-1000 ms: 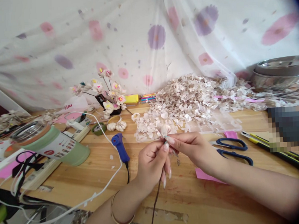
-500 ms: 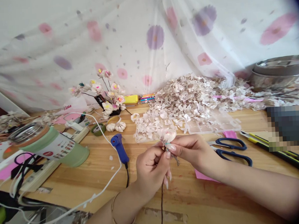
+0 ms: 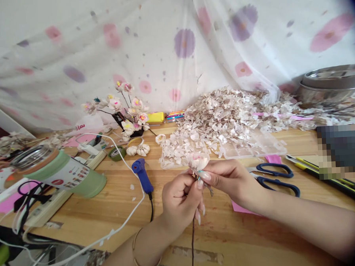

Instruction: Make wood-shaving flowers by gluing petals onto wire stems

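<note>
A pale pink-white artificial flower (image 3: 198, 160) is held up above the table's middle, its thin dark stem (image 3: 193, 243) hanging down past the front edge. My left hand (image 3: 182, 200) is closed around the stem just beneath the bloom. From the other side, my right hand (image 3: 227, 181) pinches at the flower's base with thumb and index finger. Both sets of fingertips meet there, beside a small bluish-green bit. A short grey-brown piece sticks out below my right fingers. What lies between the fingertips is partly hidden.
Behind my hands lies a large heap of dried petals (image 3: 224, 110), some in clear plastic trays (image 3: 255, 144). Scissors (image 3: 276, 179) rest beside my right forearm. At left are a blue glue gun (image 3: 142, 176), a green tumbler (image 3: 78, 174), a white cable and a vase of finished flowers (image 3: 135, 115).
The flower has turned slightly, so its pink inside shows more from above. Both hands keep their grip in nearly the same place.
</note>
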`<action>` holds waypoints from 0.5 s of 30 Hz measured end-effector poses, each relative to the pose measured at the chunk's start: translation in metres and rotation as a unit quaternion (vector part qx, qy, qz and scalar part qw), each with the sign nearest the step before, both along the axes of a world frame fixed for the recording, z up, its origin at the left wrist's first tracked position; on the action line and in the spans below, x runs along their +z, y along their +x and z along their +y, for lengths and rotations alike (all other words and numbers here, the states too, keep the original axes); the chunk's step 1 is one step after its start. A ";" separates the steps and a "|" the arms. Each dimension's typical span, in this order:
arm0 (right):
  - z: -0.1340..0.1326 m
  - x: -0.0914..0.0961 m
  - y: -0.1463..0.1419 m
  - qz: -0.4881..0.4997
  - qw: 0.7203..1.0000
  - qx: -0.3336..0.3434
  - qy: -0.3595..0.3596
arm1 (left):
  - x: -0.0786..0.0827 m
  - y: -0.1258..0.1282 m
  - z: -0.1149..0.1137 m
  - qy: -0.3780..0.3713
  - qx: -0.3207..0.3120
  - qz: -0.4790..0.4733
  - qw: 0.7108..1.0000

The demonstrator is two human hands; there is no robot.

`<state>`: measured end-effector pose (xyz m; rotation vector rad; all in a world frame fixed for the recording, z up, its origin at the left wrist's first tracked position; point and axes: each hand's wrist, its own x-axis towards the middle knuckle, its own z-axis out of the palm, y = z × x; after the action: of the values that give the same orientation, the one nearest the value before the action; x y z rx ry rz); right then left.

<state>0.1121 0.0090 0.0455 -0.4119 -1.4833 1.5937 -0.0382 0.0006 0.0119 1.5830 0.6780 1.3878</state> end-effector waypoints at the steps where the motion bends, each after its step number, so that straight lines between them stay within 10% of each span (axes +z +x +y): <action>1: 0.000 -0.001 0.000 0.002 1.000 -0.003 0.001 | 0.000 0.000 0.000 -0.002 -0.003 -0.001 1.000; 15: -0.001 0.005 0.001 0.014 0.998 -0.021 0.058 | 0.002 -0.001 0.001 -0.099 -0.095 -0.059 0.989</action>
<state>0.1129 0.0076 0.0500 -0.3500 -1.5284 1.4665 -0.0391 0.0016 0.0137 1.3601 0.5604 1.2240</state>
